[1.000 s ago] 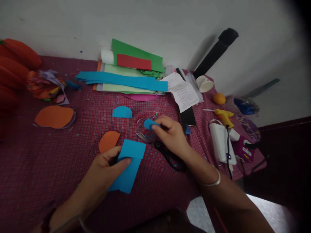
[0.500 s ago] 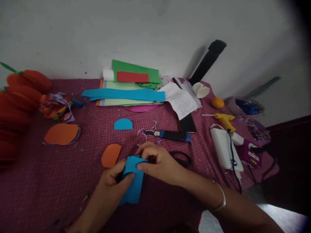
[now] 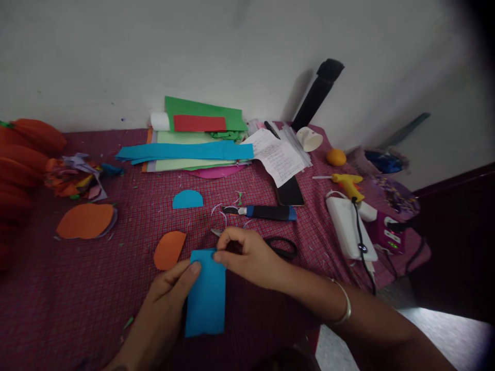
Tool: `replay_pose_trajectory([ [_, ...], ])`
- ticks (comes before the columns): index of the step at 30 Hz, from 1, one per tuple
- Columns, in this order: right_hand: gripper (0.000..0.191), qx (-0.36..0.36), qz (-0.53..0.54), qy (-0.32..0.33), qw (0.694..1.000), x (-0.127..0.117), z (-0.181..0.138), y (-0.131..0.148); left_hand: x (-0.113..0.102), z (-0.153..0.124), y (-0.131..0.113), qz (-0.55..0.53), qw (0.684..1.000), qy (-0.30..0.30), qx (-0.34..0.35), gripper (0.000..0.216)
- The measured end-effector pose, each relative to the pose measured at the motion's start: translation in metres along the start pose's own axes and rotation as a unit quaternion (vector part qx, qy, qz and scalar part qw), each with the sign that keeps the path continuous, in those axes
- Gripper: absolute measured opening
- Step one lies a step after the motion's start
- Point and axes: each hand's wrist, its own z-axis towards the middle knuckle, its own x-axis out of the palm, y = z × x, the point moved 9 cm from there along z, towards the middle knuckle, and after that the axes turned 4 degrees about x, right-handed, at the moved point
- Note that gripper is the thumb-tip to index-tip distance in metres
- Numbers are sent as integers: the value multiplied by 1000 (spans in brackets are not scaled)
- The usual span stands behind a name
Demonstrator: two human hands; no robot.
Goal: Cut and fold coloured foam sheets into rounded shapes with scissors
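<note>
A folded piece of blue paper (image 3: 207, 299), roughly rectangular, is held over the near part of the table. My left hand (image 3: 170, 293) grips its left edge near the top, thumb on the front face and fingers behind. My right hand (image 3: 249, 257) pinches the top right corner between thumb and fingertips. Just beyond the hands lie an orange paper cutout (image 3: 169, 250) with one straight side and a blue half-round cutout (image 3: 187, 199). Black-handled scissors (image 3: 284, 247) lie partly under my right hand. A blue-and-black cutter knife (image 3: 270, 212) rests past them.
Blue strips (image 3: 185, 151) lie over stacked coloured sheets (image 3: 204, 108) by the wall. Rounded orange cutouts (image 3: 85, 220), crumpled scraps (image 3: 77, 178) and orange paper pumpkins (image 3: 27, 154) sit left. Right are a yellow glue gun (image 3: 349, 184), white power bank (image 3: 350, 226), purple socket box (image 3: 389, 234) and orange fruit (image 3: 336, 157).
The blue paper, its top flap raised before, now lies flatter and straighter in my hands. My right fingers have shifted to its top right corner. The whole view has shifted slightly.
</note>
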Motion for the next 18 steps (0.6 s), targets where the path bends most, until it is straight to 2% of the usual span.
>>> replay_pose_trajectory([
  [4,15,48,50,10,998,1,3,-12,3,-4,-3,-37,999,-9,-33,33],
  [11,14,68,73,14,995,2,5,-19,4,-6,-9,-36,998,-34,-47,32],
  [15,14,95,93,22,991,2,5,-23,-6,-7,-4,-36,995,-80,-52,34],
  [18,15,95,93,19,991,1,5,-23,-4,-6,-4,-20,998,-52,-41,35],
])
